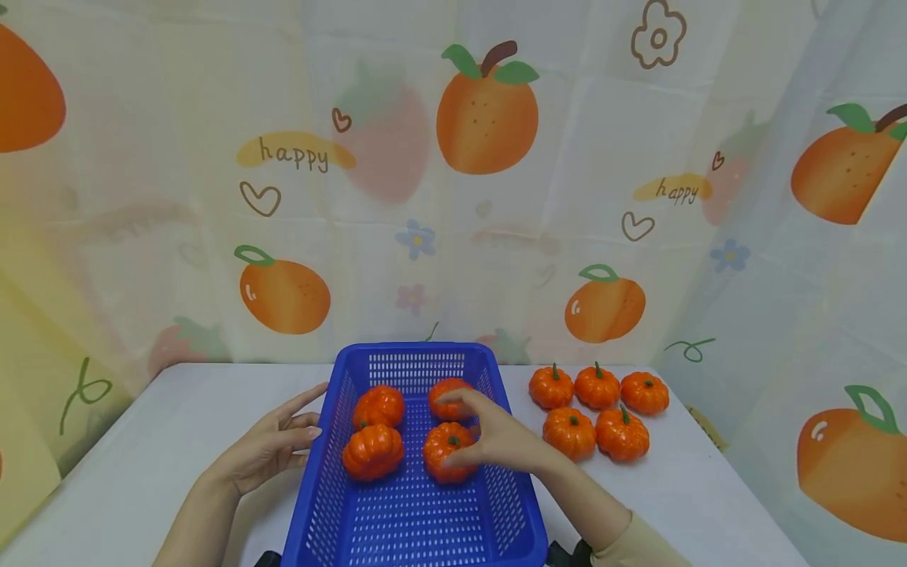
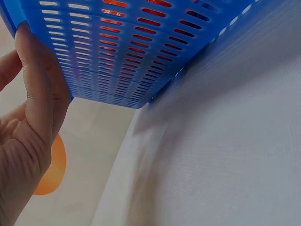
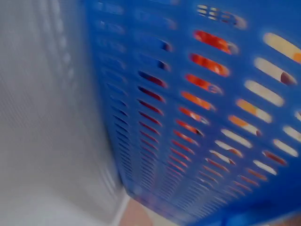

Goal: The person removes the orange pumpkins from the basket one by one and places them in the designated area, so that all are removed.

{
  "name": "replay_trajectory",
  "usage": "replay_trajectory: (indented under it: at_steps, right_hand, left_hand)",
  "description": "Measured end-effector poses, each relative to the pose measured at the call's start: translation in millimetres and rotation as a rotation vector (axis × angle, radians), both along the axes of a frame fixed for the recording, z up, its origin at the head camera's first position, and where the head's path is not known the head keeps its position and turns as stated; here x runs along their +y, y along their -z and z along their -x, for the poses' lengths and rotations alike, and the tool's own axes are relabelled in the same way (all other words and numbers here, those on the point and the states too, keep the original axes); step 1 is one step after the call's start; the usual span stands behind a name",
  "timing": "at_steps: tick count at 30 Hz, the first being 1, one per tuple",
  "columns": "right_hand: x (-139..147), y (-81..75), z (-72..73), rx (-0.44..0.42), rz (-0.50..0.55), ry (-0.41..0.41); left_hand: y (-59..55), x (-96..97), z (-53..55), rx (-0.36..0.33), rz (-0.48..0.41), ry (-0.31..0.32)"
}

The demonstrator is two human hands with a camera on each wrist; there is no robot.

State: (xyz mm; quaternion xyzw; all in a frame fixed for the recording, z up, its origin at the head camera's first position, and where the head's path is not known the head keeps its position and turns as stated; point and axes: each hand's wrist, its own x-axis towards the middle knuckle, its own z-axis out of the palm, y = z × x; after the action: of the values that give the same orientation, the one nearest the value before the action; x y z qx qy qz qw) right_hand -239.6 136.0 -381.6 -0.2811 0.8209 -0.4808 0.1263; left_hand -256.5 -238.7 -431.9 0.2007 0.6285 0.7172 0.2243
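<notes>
Several small glossy orange pumpkins lie in a blue perforated plastic basket (image 1: pixel 418 520). The near right pumpkin (image 1: pixel 442 445) has my right hand (image 1: pixel 492 433) over its right side, thumb and fingers spread apart and gently curved. The index fingertip overlaps the far right pumpkin (image 1: pixel 445 387); whether any finger touches is unclear. At the basket's left wall, my left hand (image 1: pixel 272 441) has its fingers extended, with fingertips against the rim. Two more pumpkins, a far one (image 1: pixel 383 405) and a near one (image 1: pixel 372 455), sit in the left half. The right wrist view shows just the basket's wall (image 3: pixel 155 108).
Right of the basket, several more pumpkins (image 1: pixel 570 433) stand in two rows on the white table (image 1: pixel 694 496). A fruit-printed curtain (image 1: pixel 510 260) hangs behind the table. Dark objects (image 1: pixel 569 554) show by the basket's near corners.
</notes>
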Motion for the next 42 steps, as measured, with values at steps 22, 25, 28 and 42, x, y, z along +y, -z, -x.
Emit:
replay_trajectory:
  at_steps: [22,25,28,42]
  right_hand:
    - [-20.7,12.3,-0.5,0.068,-0.287,0.028]
    - [-20.4,13.2,-1.1,0.063,-0.304,0.012]
    - [-20.3,13.0,-2.7,0.066,-0.327,-0.006]
    - [-23.0,11.9,-8.6,0.075,-0.532,-0.096]
  left_hand:
    - [-0.4,2.1,0.0,0.015,0.045,-0.050]
    - [-0.9,1.9,0.1,0.018,0.043,-0.045]
    - [-1.7,2.3,-0.3,0.011,0.044,-0.045]
    - [-1.6,1.5,-1.2,0.024,0.013,-0.013]
